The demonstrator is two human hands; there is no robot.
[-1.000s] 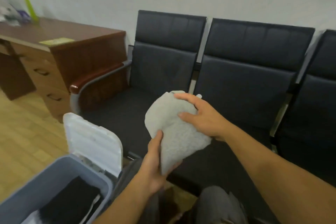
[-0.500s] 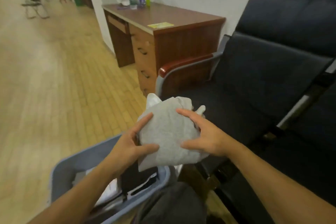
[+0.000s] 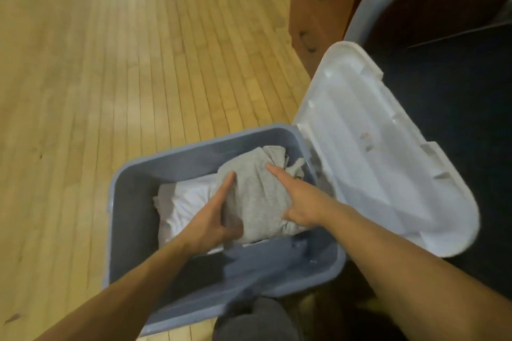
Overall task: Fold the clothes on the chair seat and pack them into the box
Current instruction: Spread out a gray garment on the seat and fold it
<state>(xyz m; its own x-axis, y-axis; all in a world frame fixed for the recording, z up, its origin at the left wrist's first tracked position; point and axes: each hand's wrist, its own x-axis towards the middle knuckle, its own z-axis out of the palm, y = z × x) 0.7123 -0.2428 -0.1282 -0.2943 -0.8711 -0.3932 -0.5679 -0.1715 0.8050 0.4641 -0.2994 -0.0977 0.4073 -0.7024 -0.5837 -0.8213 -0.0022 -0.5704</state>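
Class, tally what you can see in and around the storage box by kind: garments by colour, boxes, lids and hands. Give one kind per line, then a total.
Grey garment: 1
White garment: 1
Blue box: 1
White lid: 1
Hands, left hand and right hand: 2
Total: 6

Folded grey garment (image 3: 256, 196) lies inside open blue-grey box (image 3: 133, 219), right half, partly on white clothes (image 3: 188, 202). White lid (image 3: 374, 147) tilted open at box's right.
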